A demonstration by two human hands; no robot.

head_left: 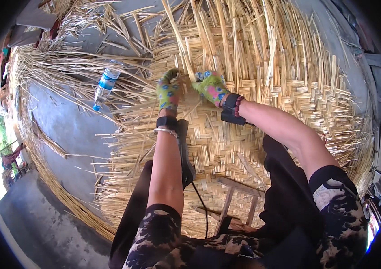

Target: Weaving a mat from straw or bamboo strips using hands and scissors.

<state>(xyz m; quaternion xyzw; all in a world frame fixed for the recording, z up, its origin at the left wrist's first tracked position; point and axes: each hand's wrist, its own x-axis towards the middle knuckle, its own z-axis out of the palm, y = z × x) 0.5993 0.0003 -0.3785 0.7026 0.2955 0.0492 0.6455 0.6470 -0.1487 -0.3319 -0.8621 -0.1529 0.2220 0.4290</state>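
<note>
Our right hand (211,87) pinches a pale strip (180,40) over the woven mat (226,140). We cannot tell whether our left hand (168,93) grips anything.

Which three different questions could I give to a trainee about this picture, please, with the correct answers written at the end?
1. True or false: the plastic bottle lies to the left of the person's left hand.
2. Multiple choice: what is the main colour of the woven mat? a) dark blue; b) straw yellow; c) bright red.
3. Fill in the missing word: the person's right hand wears a green, flower-patterned ____.

Key: 1. true; 2. b; 3. glove.
</note>
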